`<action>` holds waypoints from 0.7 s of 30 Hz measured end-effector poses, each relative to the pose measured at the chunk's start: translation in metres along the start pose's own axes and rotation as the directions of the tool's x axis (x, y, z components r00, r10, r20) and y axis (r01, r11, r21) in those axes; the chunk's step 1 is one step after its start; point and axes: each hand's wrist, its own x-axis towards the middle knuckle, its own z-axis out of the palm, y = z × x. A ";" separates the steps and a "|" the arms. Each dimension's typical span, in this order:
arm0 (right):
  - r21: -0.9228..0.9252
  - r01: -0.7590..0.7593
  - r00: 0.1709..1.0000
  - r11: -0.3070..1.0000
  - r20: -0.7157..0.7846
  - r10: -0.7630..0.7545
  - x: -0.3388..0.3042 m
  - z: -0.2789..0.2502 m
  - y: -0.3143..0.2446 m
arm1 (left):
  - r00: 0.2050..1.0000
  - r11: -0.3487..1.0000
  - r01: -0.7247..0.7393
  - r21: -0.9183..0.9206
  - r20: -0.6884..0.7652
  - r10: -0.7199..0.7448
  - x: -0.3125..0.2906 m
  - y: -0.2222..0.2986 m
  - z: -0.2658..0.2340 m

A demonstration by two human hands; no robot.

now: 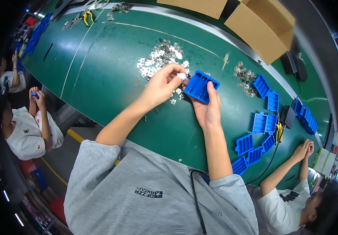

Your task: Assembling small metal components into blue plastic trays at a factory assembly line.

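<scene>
blue plastic tray (197, 87) sits in my right hand (207, 112), thumb pressed over it, likely for steadiness; my left hand (160, 86) pinches thumb to forefinger beside it, on what i cannot tell, metal clips (156, 61) heaped nearby for reach.

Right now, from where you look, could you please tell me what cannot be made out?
All in the head view:
- Most of the right hand's fingers: hidden behind the blue tray.
- Whatever the left hand may pinch: its own fingers cover it.
- The white thing at the left thumb tip: too small to identify.
- Count of small metal pieces: tiny and overlapping.
- Cardboard box: cut off by the upper edge.
</scene>
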 end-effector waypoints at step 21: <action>0.030 0.325 0.925 0.945 -0.216 -0.311 0.014 -0.032 -0.037 | 0.939 0.735 -0.145 0.662 -0.141 0.313 0.002 0.022 -0.021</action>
